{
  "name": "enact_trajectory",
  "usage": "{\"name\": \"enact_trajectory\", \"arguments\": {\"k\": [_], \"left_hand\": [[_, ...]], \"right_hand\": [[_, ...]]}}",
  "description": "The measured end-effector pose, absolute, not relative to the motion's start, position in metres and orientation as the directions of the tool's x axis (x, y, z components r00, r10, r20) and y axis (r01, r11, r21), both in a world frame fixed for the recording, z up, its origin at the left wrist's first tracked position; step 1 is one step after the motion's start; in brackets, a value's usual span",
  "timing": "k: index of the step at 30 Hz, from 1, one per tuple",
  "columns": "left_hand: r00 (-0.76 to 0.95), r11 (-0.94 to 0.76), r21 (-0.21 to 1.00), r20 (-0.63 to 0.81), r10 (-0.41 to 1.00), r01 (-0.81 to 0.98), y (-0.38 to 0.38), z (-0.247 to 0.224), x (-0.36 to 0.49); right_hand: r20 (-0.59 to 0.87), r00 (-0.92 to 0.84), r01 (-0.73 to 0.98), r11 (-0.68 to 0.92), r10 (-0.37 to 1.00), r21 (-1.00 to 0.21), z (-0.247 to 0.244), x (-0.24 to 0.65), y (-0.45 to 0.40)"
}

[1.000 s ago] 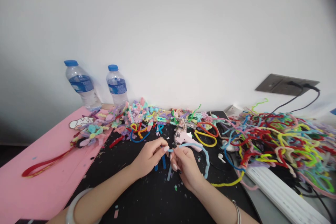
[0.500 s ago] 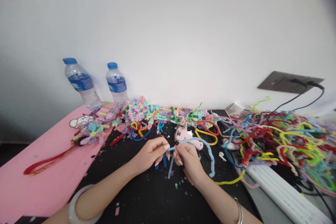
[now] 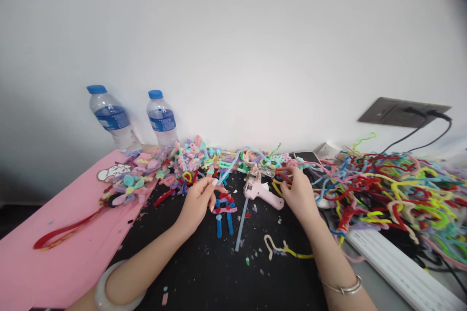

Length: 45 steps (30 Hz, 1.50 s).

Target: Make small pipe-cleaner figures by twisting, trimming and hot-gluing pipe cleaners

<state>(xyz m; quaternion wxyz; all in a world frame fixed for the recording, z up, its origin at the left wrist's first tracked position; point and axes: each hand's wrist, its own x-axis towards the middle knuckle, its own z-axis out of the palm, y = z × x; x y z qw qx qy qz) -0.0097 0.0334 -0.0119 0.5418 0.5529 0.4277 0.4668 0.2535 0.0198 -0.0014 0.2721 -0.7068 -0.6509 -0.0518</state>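
Observation:
My left hand (image 3: 199,199) pinches the end of a light-blue fuzzy pipe cleaner (image 3: 226,171), which arcs up and away to the right. Below its fingertips lies a small piece of blue, red and pink pipe cleaners (image 3: 230,223). My right hand (image 3: 299,194) reaches over red and yellow loops (image 3: 279,182) beside a metal piece, thumb and fingers apart; the fingertips are partly hidden there. Between the hands a pale pink glue gun (image 3: 268,195) rests on the black surface, a glue stick (image 3: 242,226) sticking out of its back.
Colourful pipe cleaners (image 3: 394,189) are heaped on the right, by a white keyboard (image 3: 394,265). Finished fuzzy pieces (image 3: 193,155) line the back. Two water bottles (image 3: 161,119) stand against the wall. Pink sheets (image 3: 69,262) lie left; a phone (image 3: 306,157) is behind my right hand.
My hands have moved apart: the right let go of the light-blue pipe cleaner and went right to the loops. The left moved slightly left and up, swinging the pipe cleaner towards the back.

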Motion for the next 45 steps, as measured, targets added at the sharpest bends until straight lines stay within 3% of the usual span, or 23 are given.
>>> {"name": "enact_trajectory", "arguments": {"k": [3, 8, 14, 21, 30, 36, 45], "left_hand": [[0.154, -0.019, 0.999, 0.027, 0.988, -0.049, 0.037, -0.016, -0.012], [0.131, 0.012, 0.996, -0.001, 0.991, -0.087, 0.039, -0.018, -0.012], [0.075, -0.074, 0.989, 0.085, 0.994, -0.131, 0.042, -0.02, -0.014], [0.022, -0.147, 0.975, 0.153, 0.988, -0.168, 0.043, -0.024, -0.015], [0.025, -0.137, 0.972, 0.144, 0.989, -0.193, 0.043, -0.024, -0.015], [0.036, -0.131, 0.97, 0.141, 0.989, -0.205, 0.042, -0.024, -0.014], [0.082, -0.117, 0.971, 0.137, 0.987, -0.21, 0.039, -0.021, -0.013]], "right_hand": [[0.369, 0.144, 0.965, -0.048, 0.918, -0.257, -0.012, 0.273, 0.026], [0.326, 0.187, 0.961, -0.103, 0.927, -0.257, -0.016, 0.279, 0.026], [0.3, 0.139, 0.957, -0.05, 0.944, -0.285, 0.007, 0.281, 0.019], [0.149, 0.247, 0.94, -0.199, 0.958, -0.277, 0.025, 0.298, 0.003], [0.587, 0.167, 0.985, -0.112, 0.792, -0.13, 0.013, 0.295, 0.012], [0.698, 0.213, 0.974, -0.203, 0.683, -0.098, 0.008, 0.287, 0.013], [0.748, 0.231, 0.972, -0.177, 0.623, -0.152, 0.002, 0.29, 0.017]]}}
